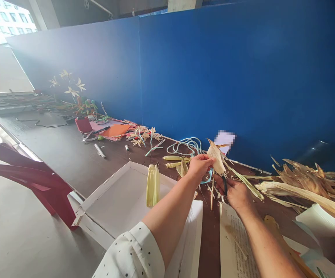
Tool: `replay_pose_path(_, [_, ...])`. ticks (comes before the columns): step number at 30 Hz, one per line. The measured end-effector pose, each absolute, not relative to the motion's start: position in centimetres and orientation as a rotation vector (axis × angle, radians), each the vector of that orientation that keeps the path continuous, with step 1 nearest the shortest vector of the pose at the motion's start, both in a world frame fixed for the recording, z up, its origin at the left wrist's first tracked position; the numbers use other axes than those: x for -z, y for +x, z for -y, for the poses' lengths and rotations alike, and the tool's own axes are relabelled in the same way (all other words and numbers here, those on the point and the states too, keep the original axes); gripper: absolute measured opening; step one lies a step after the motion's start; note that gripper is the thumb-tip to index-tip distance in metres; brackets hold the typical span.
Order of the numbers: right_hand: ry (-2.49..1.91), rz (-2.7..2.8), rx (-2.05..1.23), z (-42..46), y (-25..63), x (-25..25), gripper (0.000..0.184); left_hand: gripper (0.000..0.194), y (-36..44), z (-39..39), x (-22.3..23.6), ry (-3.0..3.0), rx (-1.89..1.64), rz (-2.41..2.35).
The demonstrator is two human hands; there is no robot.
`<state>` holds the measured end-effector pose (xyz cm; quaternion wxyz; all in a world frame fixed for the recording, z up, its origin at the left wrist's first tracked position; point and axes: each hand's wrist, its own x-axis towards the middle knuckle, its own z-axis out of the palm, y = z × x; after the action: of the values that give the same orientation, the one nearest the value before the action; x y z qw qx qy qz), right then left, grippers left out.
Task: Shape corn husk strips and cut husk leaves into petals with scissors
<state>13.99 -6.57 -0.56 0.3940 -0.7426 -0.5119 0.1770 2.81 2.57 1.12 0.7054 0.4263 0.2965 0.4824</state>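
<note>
Between thumb and fingers, my left hand (200, 166) pinches a pale dried corn husk (216, 157), holding it up above the table. My right hand (238, 195) is closed around the dark handle of a pair of scissors (224, 184), just below and right of the husk. The blades are mostly hidden behind my fingers and the husk. Thin husk scraps (212, 197) lie beneath both hands. Left of my forearm, a yellowish-green husk tassel (153, 185) on a thin wire is over a shallow white box lid (98, 210).
A pile of dried husks (315, 181) and a white tub (324, 220) are at the right. A printed sheet (237, 239) lies below my right hand. Pale blue cord (186, 146) rests by the blue partition (214, 77). Husk flowers (71, 91) stand far left; a red chair (40, 173) adjoins the table.
</note>
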Motion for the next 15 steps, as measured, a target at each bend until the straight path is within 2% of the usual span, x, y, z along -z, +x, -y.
replay_pose_path(5, [-1.898, 1.258, -0.537, 6.65, 13.78, 0.16, 0.041, 0.026, 2.73, -2.47, -1.18, 0.994, -1.040, -0.701])
replay_pose_path(15, [-1.825, 1.330, -0.488, 6.48, 13.91, 0.48, 0.044, 0.027, 2.55, -2.64, -0.98, 0.986, -1.002, -0.642])
